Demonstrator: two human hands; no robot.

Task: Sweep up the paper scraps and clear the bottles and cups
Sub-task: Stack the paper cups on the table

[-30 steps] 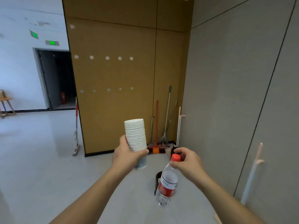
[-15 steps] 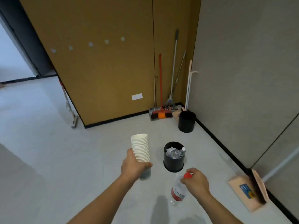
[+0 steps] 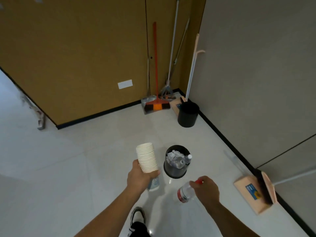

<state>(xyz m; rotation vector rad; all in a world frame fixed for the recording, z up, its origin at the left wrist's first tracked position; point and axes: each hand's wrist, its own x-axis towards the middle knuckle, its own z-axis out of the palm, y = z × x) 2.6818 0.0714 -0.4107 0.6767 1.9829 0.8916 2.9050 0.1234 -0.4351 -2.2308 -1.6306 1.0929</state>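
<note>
Firmly, my left hand (image 3: 139,177) gripped a tall stack of white paper cups (image 3: 147,157), fingers curled round its lower part, the stack upright and leaning slightly, its open rim on top. Below my fingers the bottom cup showed a pale blue print. My right hand (image 3: 206,188) held a clear plastic bottle (image 3: 185,192) by its neck, fingers closed around the red cap (image 3: 198,181); the bottle hung tilted, its base toward the lower left, a red label round its middle.

Between and just beyond my two hands a black bin (image 3: 176,162) stood on the pale floor (image 3: 68,168), holding clear bottles and crumpled white scraps. My shoe (image 3: 137,215) showed below, near the bottom edge of the view.

To my right, by the grey wall (image 3: 256,74), a pink dustpan (image 3: 249,194) with a blue sticker lay on the floor beside the black skirting, a dark-bristled brush (image 3: 263,187) resting against it. Farther off, a second black bin (image 3: 188,114) stood in the corner where the grey wall met the brown panelled wall (image 3: 77,48). Beside it an orange-handled broom (image 3: 156,72) leaned on the panels with its head in a metal dustpan (image 3: 147,103), next to grey mop handles (image 3: 174,48) and another pink dustpan (image 3: 177,106). A white plate (image 3: 125,84) sat low on the brown wall.
</note>
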